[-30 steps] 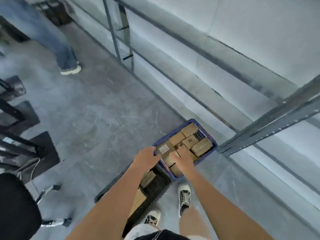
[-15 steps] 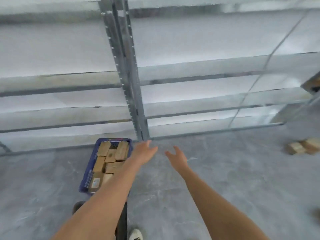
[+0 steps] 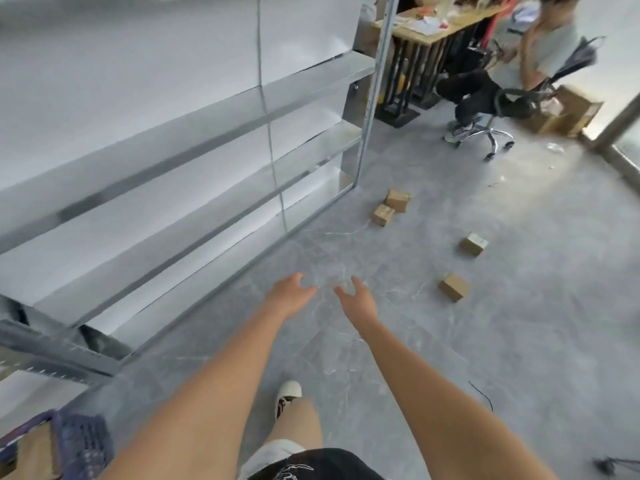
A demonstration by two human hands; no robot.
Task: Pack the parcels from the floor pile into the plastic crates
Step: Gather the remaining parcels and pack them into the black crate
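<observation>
Several small brown cardboard parcels lie scattered on the grey floor ahead to the right: the nearest one (image 3: 453, 287), another (image 3: 473, 243) beyond it, and a pair (image 3: 391, 206) by the shelf's end post. My left hand (image 3: 289, 296) and my right hand (image 3: 356, 299) reach forward side by side above the bare floor, fingers spread, holding nothing. Both are well short of the parcels. A corner of the blue plastic crate (image 3: 81, 441) with parcels in it shows at the bottom left edge.
A grey metal shelf rack (image 3: 207, 161) runs along the left. A person sits on a wheeled office chair (image 3: 491, 133) at the far right by a wooden desk (image 3: 436, 26). A large cardboard box (image 3: 568, 110) stands behind the chair. A thin cable (image 3: 483, 396) lies on the floor.
My hands let go of the blue crate and now reach out with nothing in them. My view swung right, from the crate past the shelves to the parcels on the floor.
</observation>
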